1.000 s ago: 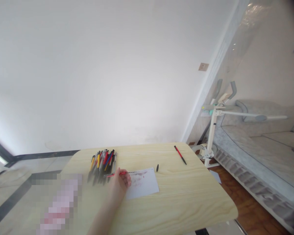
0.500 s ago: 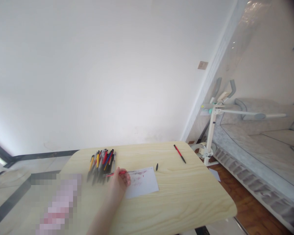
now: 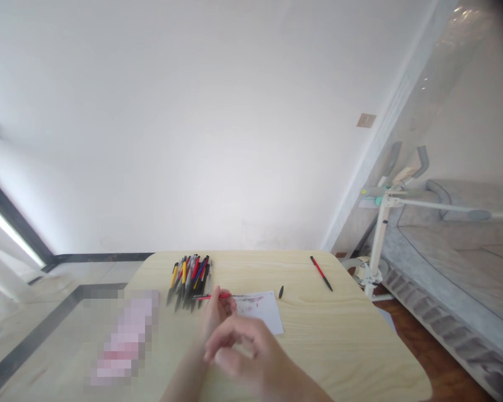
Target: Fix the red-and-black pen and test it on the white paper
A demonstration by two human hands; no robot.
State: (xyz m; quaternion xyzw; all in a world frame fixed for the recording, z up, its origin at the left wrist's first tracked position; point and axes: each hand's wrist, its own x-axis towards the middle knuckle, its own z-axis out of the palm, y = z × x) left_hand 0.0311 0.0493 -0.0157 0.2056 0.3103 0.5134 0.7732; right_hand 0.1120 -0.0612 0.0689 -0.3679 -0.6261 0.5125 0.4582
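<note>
My left hand [image 3: 216, 310] is closed around a slim red pen [image 3: 207, 297], which lies nearly level, its thin end pointing right over the paper. Beneath it is a white sheet of paper [image 3: 269, 314] with reddish scribbles. Closer to me, my right hand [image 3: 255, 352] hovers with fingers curled and a gap between thumb and fingers; nothing shows in it. A pile of pens [image 3: 190, 279], with yellow, red, blue and black parts, lies left of the paper. Beside the paper's right edge rests a small black oval piece [image 3: 281, 292].
A red and black pen [image 3: 321, 273] lies apart on the right of the pale wooden table [image 3: 352, 340]. Beyond the table's right side stand white exercise equipment [image 3: 379, 240] and a grey sofa [image 3: 456, 240]. A white wall [image 3: 235, 139] rises behind. A pixelated pink area [image 3: 126, 335] is at left.
My right hand has come into view from below, near the left hand. The left hand still holds the red pen. The whole view has shifted, so things sit further right.
</note>
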